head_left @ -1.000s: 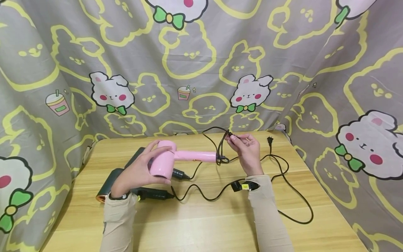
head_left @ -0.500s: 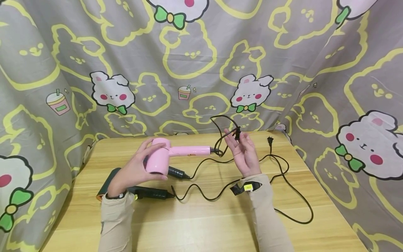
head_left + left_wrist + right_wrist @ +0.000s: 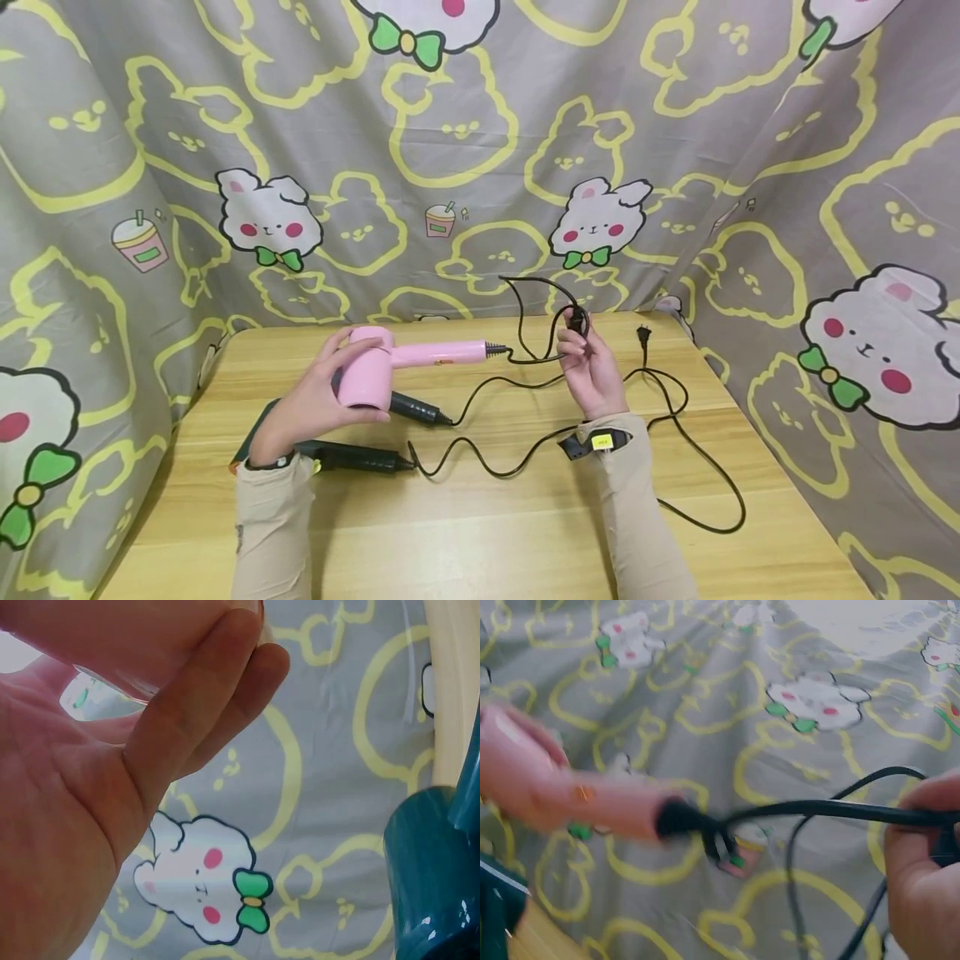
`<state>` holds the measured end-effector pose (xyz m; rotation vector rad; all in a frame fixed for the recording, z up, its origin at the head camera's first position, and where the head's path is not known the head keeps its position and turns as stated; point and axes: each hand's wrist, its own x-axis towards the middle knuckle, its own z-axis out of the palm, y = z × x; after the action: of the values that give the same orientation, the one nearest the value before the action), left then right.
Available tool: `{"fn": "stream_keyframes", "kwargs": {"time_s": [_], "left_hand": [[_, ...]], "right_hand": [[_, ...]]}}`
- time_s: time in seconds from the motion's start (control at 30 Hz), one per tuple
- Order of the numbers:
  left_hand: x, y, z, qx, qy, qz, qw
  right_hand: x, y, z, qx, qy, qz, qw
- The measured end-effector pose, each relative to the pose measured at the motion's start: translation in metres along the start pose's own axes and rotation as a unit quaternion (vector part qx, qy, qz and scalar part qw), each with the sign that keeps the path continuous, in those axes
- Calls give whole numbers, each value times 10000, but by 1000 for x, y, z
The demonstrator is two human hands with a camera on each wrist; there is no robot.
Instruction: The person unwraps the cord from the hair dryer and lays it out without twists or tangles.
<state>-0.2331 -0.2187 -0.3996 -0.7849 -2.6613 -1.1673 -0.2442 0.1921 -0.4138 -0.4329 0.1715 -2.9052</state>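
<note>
My left hand grips the head of a pink hair dryer, held above the table with its handle pointing right. In the left wrist view two fingers lie along the pink barrel. My right hand holds the looped black power cord of that dryer, with a dark lump, seemingly the plug, at the fingertips. Beneath and beside my left hand lie two dark green hair dryers; one handle sits behind the other handle. Their heads are partly hidden by my left hand and arm.
Cords from the dark dryers run right across the wooden table. A two-pin plug lies near the back right, and a cord loop spreads at the right. A patterned curtain stands around the table's back and sides.
The pink dryer has moved left with my left hand. My right hand opened, then curled again round the cord, slightly farther right. The cord near the dryer's handle has spread out.
</note>
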Motion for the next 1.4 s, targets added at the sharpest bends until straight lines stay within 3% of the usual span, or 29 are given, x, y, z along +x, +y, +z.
{"fn": "stream_keyframes", "kwargs": {"time_s": [0.1,0.17,0.23,0.33,0.47,0.67,0.73,0.77,0.87,0.93,1.0,1.13,1.17,1.2,1.27,1.3,1.33,1.37,1.4], "left_hand": [[-5,-2,-4,11,109,-64,9999],[-9,-2,-7,15,120,-89,9999],[-13,-1,-10,57,113,-130,9998],[-20,4,-14,194,85,-183,9996],[-28,9,-16,322,146,-232,9991],[-39,10,-21,511,306,-280,9978],[-43,10,-24,551,370,-352,9972],[-46,10,-26,573,409,-372,9968],[-56,9,-32,675,544,-462,9952],[-61,8,-35,686,622,-462,9946],[-66,9,-38,683,661,-478,9943],[-78,13,-44,684,672,-546,9939],[-82,14,-46,683,682,-565,9937],[-85,14,-47,699,697,-590,9934],[-93,14,-49,744,755,-594,9926],[-96,14,-50,781,796,-582,9921],[-99,14,-50,776,823,-580,9919],[-102,13,-51,780,857,-564,9917],[-105,13,-51,781,869,-572,9915]], "right_hand": [[-1,-11,-7,-657,418,46,9970],[-3,-16,-13,-1566,857,1,9839],[-5,-20,-18,-2570,1313,70,9574],[-8,-22,-26,-3861,1785,292,9045],[-13,-30,-29,-4837,1955,459,8518],[-29,-62,-20,-5831,1883,523,7885],[-37,-79,-18,-6020,1835,597,7748],[-41,-88,-18,-6048,1834,654,7722],[-52,-117,-16,-5992,1820,851,7750],[-61,-137,-18,-5684,1780,887,7984],[-70,-155,-21,-5250,1580,812,8324],[-87,-186,-23,-3851,969,510,9164],[-90,-191,-21,-3456,862,450,9333],[-93,-196,-19,-3187,805,358,9437],[-95,-204,-15,-2928,825,190,9524],[-96,-208,-12,-2940,898,82,9515],[-97,-211,-10,-3064,1020,-31,9464],[-97,-213,-7,-3322,1189,-151,9356],[-98,-215,-5,-3690,1361,-242,9191]]}}
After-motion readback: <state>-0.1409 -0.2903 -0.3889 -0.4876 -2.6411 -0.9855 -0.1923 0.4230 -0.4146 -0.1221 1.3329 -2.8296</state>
